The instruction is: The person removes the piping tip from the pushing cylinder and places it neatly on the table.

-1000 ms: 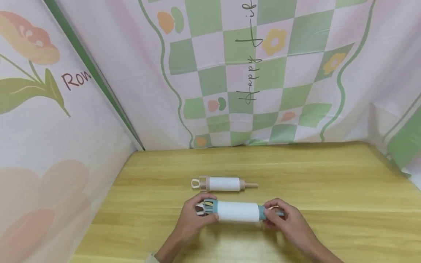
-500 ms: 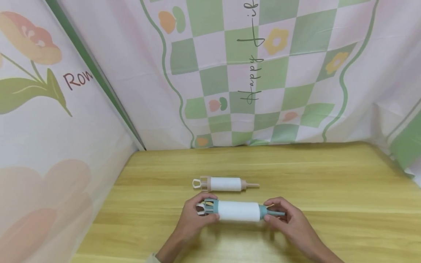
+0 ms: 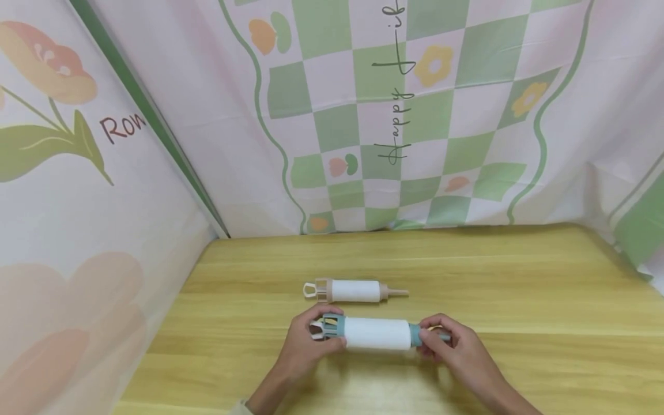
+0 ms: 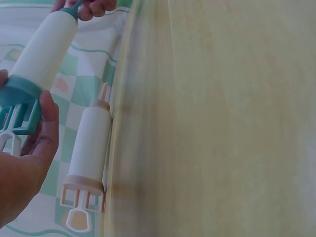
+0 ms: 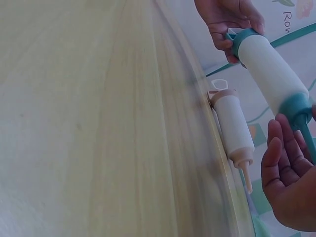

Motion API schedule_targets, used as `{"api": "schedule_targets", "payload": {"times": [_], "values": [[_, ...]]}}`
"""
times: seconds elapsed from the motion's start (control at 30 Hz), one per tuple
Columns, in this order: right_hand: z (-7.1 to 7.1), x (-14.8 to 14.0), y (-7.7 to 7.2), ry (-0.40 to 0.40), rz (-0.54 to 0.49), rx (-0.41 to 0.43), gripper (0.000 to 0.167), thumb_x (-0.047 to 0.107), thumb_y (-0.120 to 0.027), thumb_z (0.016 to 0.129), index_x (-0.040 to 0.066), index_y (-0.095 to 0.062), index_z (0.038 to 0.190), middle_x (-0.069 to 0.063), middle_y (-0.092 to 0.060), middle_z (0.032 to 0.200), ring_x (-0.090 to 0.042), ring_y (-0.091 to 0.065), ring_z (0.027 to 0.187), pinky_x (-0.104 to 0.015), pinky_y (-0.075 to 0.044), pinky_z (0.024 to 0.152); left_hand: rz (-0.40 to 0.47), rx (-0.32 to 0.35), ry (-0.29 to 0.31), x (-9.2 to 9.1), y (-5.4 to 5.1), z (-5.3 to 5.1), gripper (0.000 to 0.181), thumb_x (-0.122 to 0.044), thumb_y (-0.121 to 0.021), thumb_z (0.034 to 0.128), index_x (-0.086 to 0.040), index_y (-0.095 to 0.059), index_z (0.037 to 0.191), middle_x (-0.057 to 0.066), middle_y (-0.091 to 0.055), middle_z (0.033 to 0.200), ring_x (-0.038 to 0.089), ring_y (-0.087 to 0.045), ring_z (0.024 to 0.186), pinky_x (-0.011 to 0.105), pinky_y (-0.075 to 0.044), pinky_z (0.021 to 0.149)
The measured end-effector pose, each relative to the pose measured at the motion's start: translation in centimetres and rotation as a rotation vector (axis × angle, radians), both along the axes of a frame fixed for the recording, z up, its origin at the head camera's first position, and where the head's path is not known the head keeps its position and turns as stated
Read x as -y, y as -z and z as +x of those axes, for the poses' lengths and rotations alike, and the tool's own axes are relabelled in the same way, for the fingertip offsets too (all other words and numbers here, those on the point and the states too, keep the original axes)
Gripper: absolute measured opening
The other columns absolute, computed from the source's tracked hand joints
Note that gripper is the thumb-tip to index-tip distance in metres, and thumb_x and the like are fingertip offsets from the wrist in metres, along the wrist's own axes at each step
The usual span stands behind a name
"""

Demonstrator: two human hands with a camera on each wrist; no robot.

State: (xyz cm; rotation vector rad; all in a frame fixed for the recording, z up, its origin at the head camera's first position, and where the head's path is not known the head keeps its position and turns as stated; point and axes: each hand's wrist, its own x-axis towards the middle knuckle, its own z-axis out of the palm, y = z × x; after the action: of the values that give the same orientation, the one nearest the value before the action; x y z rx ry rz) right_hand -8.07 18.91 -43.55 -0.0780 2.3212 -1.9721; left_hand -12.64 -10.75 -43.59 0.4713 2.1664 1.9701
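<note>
Both hands hold a white syringe-shaped dispenser (image 3: 377, 334) with teal ends, lying sideways above the tabletop. My left hand (image 3: 305, 341) grips its slotted teal end, thumb in front and fingers behind; a white pull loop (image 4: 10, 143) shows there in the left wrist view. At the nozzle end, my right hand (image 3: 459, 353) pinches the teal collar (image 5: 295, 104) between thumb and fingers. The thin teal nozzle (image 5: 307, 139) points right in the head view, partly covered by the right hand. Just behind lies a smaller white dispenser (image 3: 355, 291) with beige ends, parallel and apart from the hands.
The wooden table (image 3: 519, 288) extends around the hands. A printed curtain with green checks (image 3: 378, 124) hangs along the back edge, and another flowered cloth (image 3: 57, 219) stands along the left side.
The right thumb has moved from low on the teal collar up onto its front, now covering more of the nozzle. The left hand and both dispensers have stayed almost still.
</note>
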Motion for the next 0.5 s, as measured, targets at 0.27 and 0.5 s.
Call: {"api": "schedule_targets", "payload": {"times": [0.27, 0.5], "values": [[0.39, 0.04, 0.21, -0.004, 0.0, -0.109, 0.027, 0.008, -0.066, 0.097, -0.004, -0.057, 0.119, -0.018, -0.066, 0.108, -0.022, -0.068, 0.089, -0.033, -0.059, 0.074, -0.006, -0.005, -0.011, -0.01, -0.05, 0.05, 0.046, -0.006, -0.078, 0.0747, -0.003, -0.065, 0.119, 0.013, -0.063, 0.105, 0.026, -0.063, 0.082, 0.036, -0.058, 0.071], [0.49, 0.12, 0.23, -0.007, 0.007, -0.183, 0.03, 0.005, -0.068, 0.094, -0.004, -0.057, 0.121, -0.019, -0.064, 0.111, -0.018, -0.066, 0.093, -0.03, -0.058, 0.075, -0.008, -0.004, -0.018, 0.02, -0.1, 0.05, 0.047, -0.006, -0.078, 0.0746, -0.001, -0.065, 0.119, 0.013, -0.063, 0.105, 0.027, -0.063, 0.082, 0.036, -0.058, 0.07]]}}
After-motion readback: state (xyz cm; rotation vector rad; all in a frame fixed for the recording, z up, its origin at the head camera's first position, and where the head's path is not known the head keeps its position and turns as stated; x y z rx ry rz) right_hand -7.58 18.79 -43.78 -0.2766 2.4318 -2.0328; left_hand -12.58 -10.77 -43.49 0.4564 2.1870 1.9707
